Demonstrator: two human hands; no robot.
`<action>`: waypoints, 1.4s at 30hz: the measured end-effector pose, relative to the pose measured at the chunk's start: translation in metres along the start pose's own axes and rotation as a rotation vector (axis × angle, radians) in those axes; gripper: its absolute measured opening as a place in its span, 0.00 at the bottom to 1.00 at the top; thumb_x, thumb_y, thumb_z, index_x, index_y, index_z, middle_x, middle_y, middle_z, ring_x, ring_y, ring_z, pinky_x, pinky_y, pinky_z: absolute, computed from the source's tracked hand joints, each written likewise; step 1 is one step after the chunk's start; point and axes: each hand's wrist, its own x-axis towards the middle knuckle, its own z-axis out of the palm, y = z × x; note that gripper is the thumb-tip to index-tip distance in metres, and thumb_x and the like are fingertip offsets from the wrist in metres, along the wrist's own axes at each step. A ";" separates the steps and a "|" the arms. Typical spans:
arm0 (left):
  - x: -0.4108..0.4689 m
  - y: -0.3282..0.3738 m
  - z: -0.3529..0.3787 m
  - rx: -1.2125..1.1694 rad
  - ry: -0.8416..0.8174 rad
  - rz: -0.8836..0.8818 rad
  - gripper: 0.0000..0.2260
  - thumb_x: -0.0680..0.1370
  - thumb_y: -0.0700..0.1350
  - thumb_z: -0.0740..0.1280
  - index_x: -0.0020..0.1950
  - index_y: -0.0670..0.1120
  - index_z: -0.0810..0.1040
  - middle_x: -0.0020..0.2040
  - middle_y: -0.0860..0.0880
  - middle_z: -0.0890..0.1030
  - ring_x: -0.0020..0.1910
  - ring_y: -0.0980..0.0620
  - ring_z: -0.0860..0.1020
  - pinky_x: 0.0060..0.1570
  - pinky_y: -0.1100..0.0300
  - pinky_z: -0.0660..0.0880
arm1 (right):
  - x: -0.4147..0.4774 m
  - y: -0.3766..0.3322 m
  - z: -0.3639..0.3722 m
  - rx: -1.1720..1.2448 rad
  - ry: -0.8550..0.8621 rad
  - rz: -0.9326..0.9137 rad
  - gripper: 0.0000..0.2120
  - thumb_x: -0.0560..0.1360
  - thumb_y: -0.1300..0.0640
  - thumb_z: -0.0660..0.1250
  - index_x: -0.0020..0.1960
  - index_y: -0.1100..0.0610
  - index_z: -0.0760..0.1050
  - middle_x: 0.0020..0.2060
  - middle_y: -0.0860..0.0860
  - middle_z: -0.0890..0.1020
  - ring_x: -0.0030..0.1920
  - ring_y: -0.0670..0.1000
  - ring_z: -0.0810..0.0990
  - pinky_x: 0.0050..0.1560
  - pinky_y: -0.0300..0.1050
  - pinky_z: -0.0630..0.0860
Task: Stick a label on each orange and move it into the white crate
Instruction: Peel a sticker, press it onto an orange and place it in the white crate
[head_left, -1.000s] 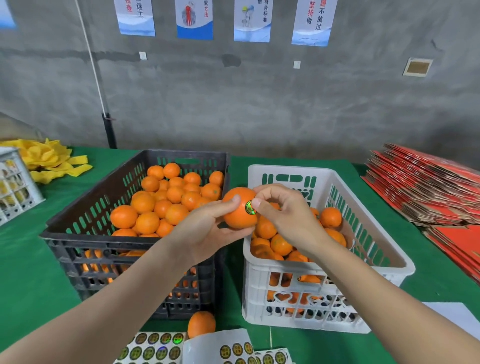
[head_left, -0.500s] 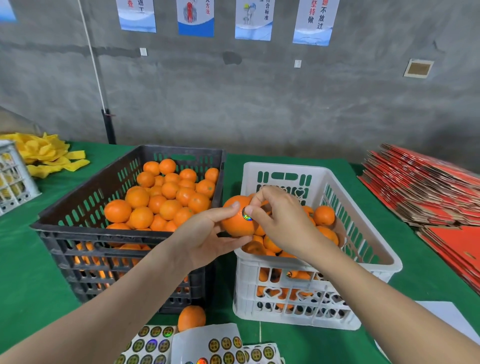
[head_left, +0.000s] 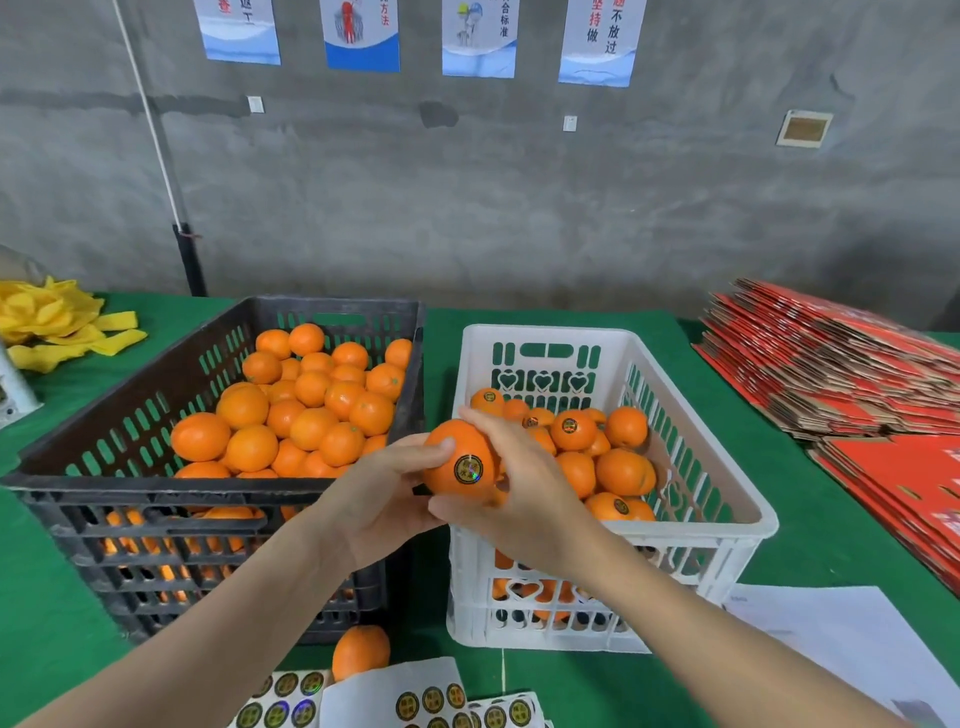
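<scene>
Both hands hold one orange above the gap between the two crates. A round dark label is stuck on its front. My left hand grips it from the left with the thumb on top. My right hand curls round it from the right and below. The white crate on the right holds several labelled oranges. The black crate on the left is heaped with unlabelled oranges. Sticker sheets lie at the near table edge.
A loose orange lies on the green table in front of the black crate. Flattened red cartons are stacked at the right. Yellow foam nets are piled at the far left. A white paper sheet lies near right.
My right fingers have come off the label and wrapped round the orange's right side, so the label shows fully. The orange sits lower, nearer the white crate's left rim.
</scene>
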 end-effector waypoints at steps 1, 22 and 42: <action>0.003 0.000 0.003 0.028 -0.021 0.004 0.14 0.74 0.47 0.70 0.57 0.43 0.83 0.54 0.41 0.83 0.50 0.45 0.83 0.43 0.56 0.80 | 0.003 0.004 0.002 -0.020 -0.004 0.012 0.35 0.67 0.47 0.74 0.69 0.45 0.62 0.61 0.46 0.69 0.59 0.43 0.69 0.53 0.29 0.67; -0.022 -0.062 -0.041 1.165 0.151 -0.151 0.11 0.81 0.36 0.59 0.50 0.45 0.80 0.45 0.50 0.83 0.45 0.56 0.82 0.44 0.69 0.76 | 0.125 0.161 -0.009 -0.695 -0.199 0.522 0.36 0.75 0.57 0.65 0.77 0.53 0.49 0.75 0.61 0.53 0.73 0.66 0.55 0.70 0.64 0.58; -0.005 -0.112 -0.068 0.727 0.208 -0.498 0.05 0.72 0.34 0.68 0.36 0.38 0.80 0.37 0.41 0.78 0.37 0.47 0.75 0.41 0.58 0.71 | -0.094 0.080 0.108 -0.221 -0.283 0.046 0.09 0.77 0.55 0.63 0.49 0.59 0.79 0.41 0.42 0.72 0.42 0.44 0.71 0.42 0.28 0.61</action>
